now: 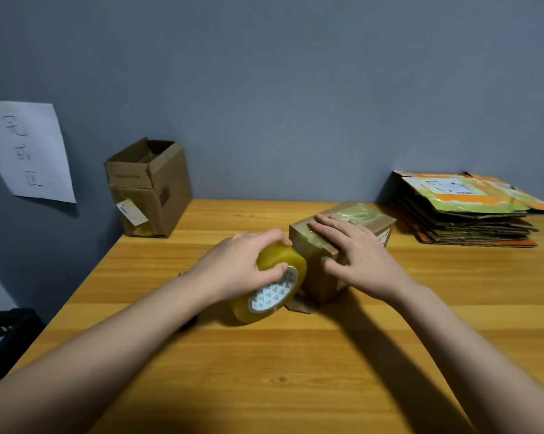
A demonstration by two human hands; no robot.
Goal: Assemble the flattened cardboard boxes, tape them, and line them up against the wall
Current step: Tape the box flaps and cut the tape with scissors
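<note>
Now your left hand [233, 264] grips the tape roll [269, 291] mid-desk while your right hand [355, 255] lies flat, fingers straight, on the small box [324, 277].

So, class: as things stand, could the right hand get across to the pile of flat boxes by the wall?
Probably yes. The right hand lies flat on the small box holding nothing, and bare table separates it from the pile of flat boxes.
</note>
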